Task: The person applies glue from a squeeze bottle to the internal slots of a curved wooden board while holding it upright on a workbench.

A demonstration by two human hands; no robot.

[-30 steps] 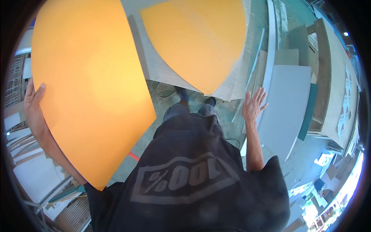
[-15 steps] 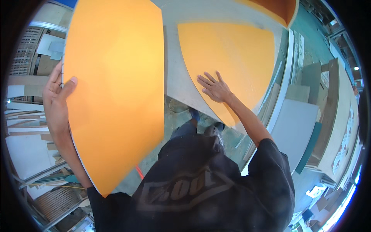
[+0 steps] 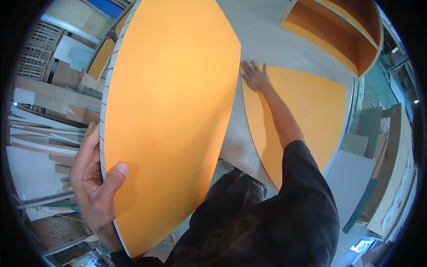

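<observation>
My left hand (image 3: 95,191) grips the left edge of a large orange panel (image 3: 173,98), its thumb on the orange face and its fingers behind. The panel is held up and tilted. Along its curved left edge runs a pale band with regular cut lines. A second orange panel (image 3: 311,115), with curved sides, lies flat on the grey tabletop (image 3: 262,31). At that panel's far left corner is my right hand (image 3: 255,78), palm down and open, slightly blurred. Its fingertips reach towards the raised panel's right edge; whether they touch it I cannot tell.
A curved orange shelf box (image 3: 329,33) stands at the table's far right. Boards and grey panels (image 3: 349,175) lean beyond the right side. On the left are stacked curved strips (image 3: 42,129), white sheets (image 3: 31,173) and a metal rail (image 3: 46,200).
The raised panel now shows further right, and its cut edge is plainer. My right hand has moved from the lying panel's near left side to its far left corner. The view has shifted.
</observation>
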